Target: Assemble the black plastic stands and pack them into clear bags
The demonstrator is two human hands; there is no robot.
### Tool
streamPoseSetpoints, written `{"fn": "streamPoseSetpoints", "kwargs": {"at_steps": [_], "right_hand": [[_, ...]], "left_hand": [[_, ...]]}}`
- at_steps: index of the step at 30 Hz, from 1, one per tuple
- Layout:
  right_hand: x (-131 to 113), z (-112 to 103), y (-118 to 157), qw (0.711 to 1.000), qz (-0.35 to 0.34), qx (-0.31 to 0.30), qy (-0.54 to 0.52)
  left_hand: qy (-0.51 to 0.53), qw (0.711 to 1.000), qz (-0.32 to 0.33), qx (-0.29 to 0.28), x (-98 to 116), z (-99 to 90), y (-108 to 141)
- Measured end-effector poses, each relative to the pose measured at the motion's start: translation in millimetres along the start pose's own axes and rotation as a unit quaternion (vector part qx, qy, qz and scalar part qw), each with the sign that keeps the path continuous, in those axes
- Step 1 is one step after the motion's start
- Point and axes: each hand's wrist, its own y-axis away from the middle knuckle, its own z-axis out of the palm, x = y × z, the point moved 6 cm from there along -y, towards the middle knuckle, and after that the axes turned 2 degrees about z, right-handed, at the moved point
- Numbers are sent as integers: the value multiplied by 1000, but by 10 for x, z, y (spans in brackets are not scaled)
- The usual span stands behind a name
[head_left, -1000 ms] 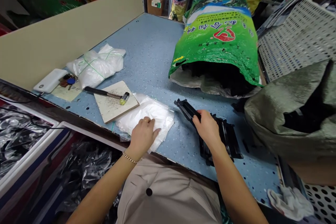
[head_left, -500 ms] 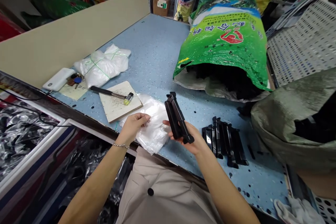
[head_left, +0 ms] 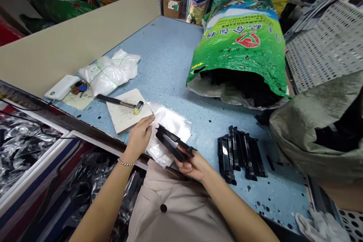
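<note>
Gripping one end suits the probably light, stiff black part (head_left: 170,146) in the right hand (head_left: 193,165). The left hand (head_left: 140,136) shows no clear pinch.

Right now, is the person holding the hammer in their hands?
No, the hammer lies on the pale board, and the left hand and right hand are both apart from it.

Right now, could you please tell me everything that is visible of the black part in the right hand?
The black part is long and narrow, apparently plastic, with two roughly parallel bars and a gap between. The right hand holds its near end; the other end points toward the left hand, over the white bags. Whether the left hand touches it is unclear.
</note>
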Motion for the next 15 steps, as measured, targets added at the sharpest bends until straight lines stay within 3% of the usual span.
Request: {"fn": "streamPoseSetpoints", "kwargs": {"at_steps": [4, 6, 8, 10, 11, 13, 15], "right_hand": [[-20, 57, -40, 999, -27, -41, 11], [-96, 34, -50, 991, -101, 27, 79], [-185, 25, 1, 960, -197, 125, 157], [-228, 109, 100, 915, -255, 179, 255], [-226, 186, 149, 900, -257, 172, 307], [-191, 362, 263, 878, -219, 102, 413], [-187, 455, 450, 849, -162, 25, 503]], "left_hand": [[33, 987, 157, 5, 620, -74, 242], [87, 971, 222, -27, 944, -30, 416], [117, 964, 225, -80, 1124, 62, 534], [106, 968, 191, -121, 1167, 103, 586], [94, 972, 174, -130, 1156, 68, 598], [76, 977, 138, -141, 1082, -124, 628], [71, 976, 79, -188, 901, -384, 729]]}}
